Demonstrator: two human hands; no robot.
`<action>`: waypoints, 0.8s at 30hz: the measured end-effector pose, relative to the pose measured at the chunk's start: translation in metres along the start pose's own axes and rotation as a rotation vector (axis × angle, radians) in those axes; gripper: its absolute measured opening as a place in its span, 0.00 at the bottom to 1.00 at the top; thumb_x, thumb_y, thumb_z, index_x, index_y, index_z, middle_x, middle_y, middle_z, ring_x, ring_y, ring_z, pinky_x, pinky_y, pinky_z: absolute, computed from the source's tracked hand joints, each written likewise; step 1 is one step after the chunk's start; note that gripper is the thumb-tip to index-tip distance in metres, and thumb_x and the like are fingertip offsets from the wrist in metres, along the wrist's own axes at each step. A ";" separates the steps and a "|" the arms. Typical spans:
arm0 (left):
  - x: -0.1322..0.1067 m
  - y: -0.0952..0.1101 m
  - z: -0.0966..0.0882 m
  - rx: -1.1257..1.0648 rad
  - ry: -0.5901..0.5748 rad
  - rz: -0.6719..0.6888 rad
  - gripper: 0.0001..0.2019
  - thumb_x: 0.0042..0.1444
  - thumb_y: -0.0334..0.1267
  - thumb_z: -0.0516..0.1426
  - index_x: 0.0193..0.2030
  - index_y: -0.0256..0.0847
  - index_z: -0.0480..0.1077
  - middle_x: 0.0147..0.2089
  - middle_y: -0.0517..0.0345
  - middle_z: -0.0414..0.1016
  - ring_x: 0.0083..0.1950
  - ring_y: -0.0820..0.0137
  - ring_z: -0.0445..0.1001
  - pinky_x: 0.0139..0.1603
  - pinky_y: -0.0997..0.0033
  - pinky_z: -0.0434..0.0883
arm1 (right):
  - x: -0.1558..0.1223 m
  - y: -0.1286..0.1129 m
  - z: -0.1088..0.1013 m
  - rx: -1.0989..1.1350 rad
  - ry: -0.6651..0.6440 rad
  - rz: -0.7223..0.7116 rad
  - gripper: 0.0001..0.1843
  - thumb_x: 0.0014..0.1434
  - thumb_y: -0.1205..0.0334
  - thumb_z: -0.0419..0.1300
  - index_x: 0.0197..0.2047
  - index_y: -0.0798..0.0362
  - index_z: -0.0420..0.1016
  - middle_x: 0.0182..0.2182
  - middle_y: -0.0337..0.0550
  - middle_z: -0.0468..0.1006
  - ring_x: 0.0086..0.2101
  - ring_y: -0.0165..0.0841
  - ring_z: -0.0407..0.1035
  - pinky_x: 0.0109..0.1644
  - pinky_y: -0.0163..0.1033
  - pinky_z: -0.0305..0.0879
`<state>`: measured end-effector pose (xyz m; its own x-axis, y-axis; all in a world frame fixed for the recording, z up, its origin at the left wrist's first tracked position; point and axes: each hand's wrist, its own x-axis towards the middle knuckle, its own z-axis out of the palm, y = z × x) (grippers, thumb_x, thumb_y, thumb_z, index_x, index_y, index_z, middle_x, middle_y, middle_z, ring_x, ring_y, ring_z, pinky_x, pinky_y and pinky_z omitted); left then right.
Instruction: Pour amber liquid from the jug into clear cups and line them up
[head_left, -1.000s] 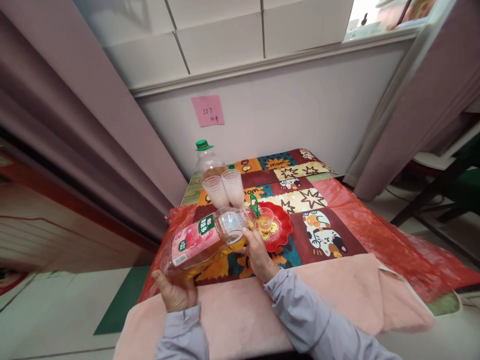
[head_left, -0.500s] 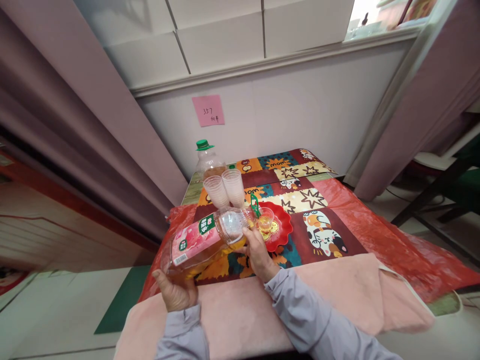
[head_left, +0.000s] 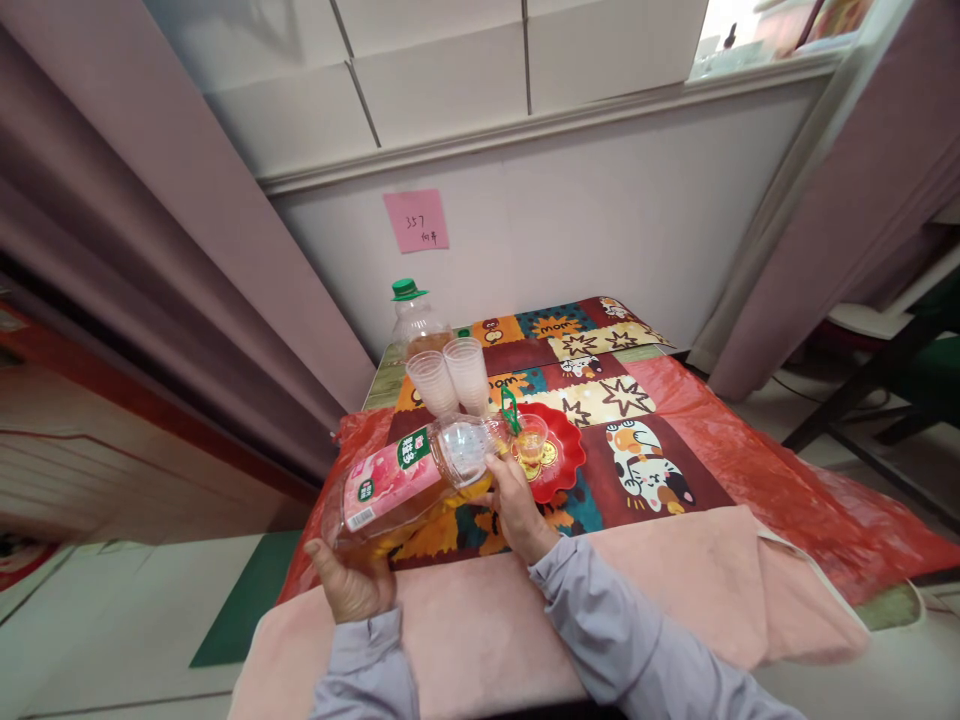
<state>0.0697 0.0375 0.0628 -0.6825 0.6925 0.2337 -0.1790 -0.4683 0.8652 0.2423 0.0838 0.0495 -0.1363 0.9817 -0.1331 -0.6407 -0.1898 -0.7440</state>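
A large clear juice bottle (head_left: 397, 475) with a pink label and amber drink lies tilted on its side between my hands, its neck pointing right. My left hand (head_left: 352, 585) cups the bottle's base from below, thumb up along its end. Near the neck, my right hand (head_left: 515, 505) grips the bottle's shoulder. The mouth is over a clear plastic cup (head_left: 532, 437) that holds some amber drink. That cup stands on a red scalloped plate (head_left: 574, 455). A green ring-like strip (head_left: 510, 408) hangs at the bottle's neck.
Two stacks of clear plastic cups (head_left: 466, 372) stand just behind the bottle. Farther back is another big bottle (head_left: 421, 325) with a green cap. A patterned mat (head_left: 667, 440), red plastic sheeting (head_left: 810, 470) and a pink cloth (head_left: 675, 580) cover the table. A wall (head_left: 570, 220) rises behind.
The drink in the cup looks slightly higher. Both hands and the tilted bottle stay almost where they were.
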 end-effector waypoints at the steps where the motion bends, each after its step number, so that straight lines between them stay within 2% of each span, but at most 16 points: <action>1: 0.000 0.000 0.000 0.000 0.001 -0.001 0.41 0.56 0.75 0.54 0.63 0.45 0.75 0.66 0.48 0.76 0.69 0.49 0.71 0.69 0.44 0.69 | 0.000 0.000 0.000 0.002 0.000 0.000 0.25 0.60 0.43 0.64 0.55 0.47 0.73 0.54 0.43 0.79 0.53 0.43 0.75 0.36 0.38 0.80; 8: -0.001 -0.001 -0.003 -0.009 -0.011 -0.024 0.40 0.58 0.73 0.54 0.65 0.44 0.74 0.68 0.48 0.74 0.71 0.49 0.69 0.71 0.44 0.68 | -0.002 -0.003 0.002 -0.012 0.002 0.006 0.29 0.60 0.43 0.64 0.61 0.46 0.71 0.57 0.45 0.79 0.54 0.44 0.75 0.38 0.43 0.82; 15: 0.000 -0.002 -0.001 -0.068 -0.047 -0.084 0.44 0.55 0.75 0.55 0.66 0.42 0.73 0.71 0.43 0.71 0.73 0.44 0.66 0.67 0.44 0.72 | -0.008 -0.022 0.009 -0.174 -0.009 -0.063 0.38 0.63 0.42 0.62 0.71 0.45 0.64 0.64 0.47 0.75 0.57 0.47 0.74 0.41 0.48 0.83; 18: -0.002 -0.002 0.001 -0.127 -0.089 -0.145 0.42 0.57 0.72 0.56 0.69 0.43 0.70 0.72 0.44 0.70 0.74 0.45 0.65 0.67 0.47 0.72 | -0.011 -0.036 0.012 -0.326 0.014 -0.162 0.40 0.62 0.41 0.63 0.73 0.48 0.64 0.66 0.50 0.73 0.60 0.49 0.73 0.49 0.52 0.82; 21: -0.005 -0.002 0.001 -0.197 -0.104 -0.224 0.39 0.60 0.68 0.56 0.70 0.44 0.69 0.72 0.45 0.70 0.74 0.46 0.65 0.68 0.48 0.71 | -0.012 -0.051 0.017 -0.505 -0.041 -0.320 0.40 0.61 0.41 0.66 0.72 0.48 0.66 0.64 0.49 0.75 0.62 0.48 0.71 0.60 0.54 0.75; 24: -0.007 -0.002 0.000 -0.280 -0.146 -0.282 0.35 0.63 0.62 0.56 0.69 0.43 0.69 0.70 0.45 0.72 0.73 0.46 0.66 0.69 0.46 0.70 | -0.014 -0.063 0.024 -0.652 -0.087 -0.446 0.47 0.55 0.42 0.72 0.73 0.47 0.64 0.62 0.50 0.76 0.62 0.49 0.71 0.65 0.56 0.70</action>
<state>0.0748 0.0334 0.0587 -0.4754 0.8759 0.0824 -0.5442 -0.3663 0.7548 0.2661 0.0817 0.1137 -0.0472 0.9529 0.2997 -0.0807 0.2954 -0.9520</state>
